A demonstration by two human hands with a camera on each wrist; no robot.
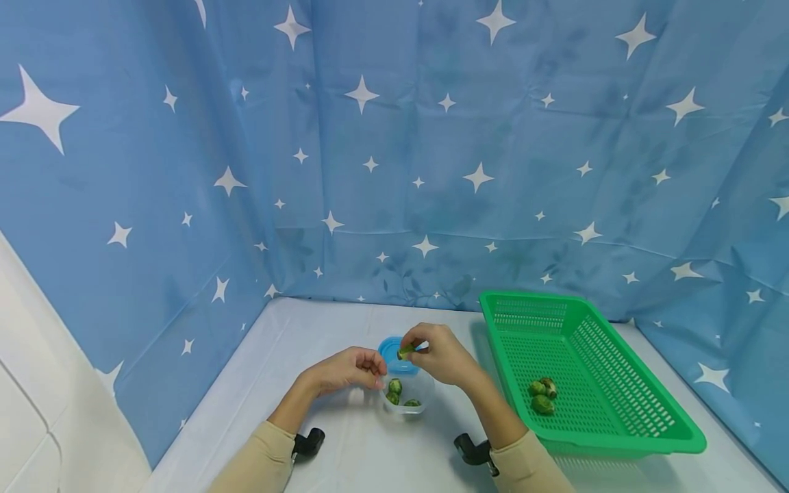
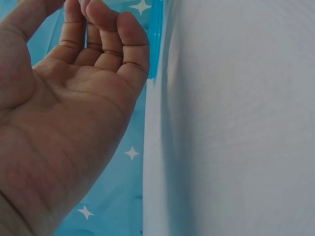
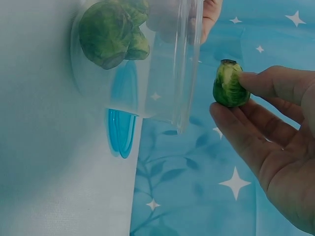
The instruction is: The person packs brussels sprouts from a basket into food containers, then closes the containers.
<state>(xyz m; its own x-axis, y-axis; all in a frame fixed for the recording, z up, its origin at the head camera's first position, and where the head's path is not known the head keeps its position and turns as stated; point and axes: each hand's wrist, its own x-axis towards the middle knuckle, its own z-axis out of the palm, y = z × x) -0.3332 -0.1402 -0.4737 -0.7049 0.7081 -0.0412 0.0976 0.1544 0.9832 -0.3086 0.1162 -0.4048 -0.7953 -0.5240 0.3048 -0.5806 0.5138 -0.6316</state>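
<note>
My right hand (image 1: 440,354) pinches a Brussels sprout (image 3: 230,84) between thumb and fingers, above a clear plastic container (image 1: 409,409). Several green Brussels sprouts (image 1: 394,387) lie inside that container, and the right wrist view shows them through its wall. At the container's left rim, my left hand (image 1: 348,370) holds the edge with thumb and fingertips. Its palm and curled fingers fill much of the left wrist view, where the grip itself is out of sight. Just behind the container lies a round-cornered blue lid (image 1: 391,350) on the table.
To the right stands a large green plastic basket (image 1: 594,363) with slotted walls, holding several sprouts (image 1: 542,404) near its front left. A white cloth (image 1: 333,445) covers the table. Blue curtains (image 1: 394,205) with white stars hang behind and at both sides.
</note>
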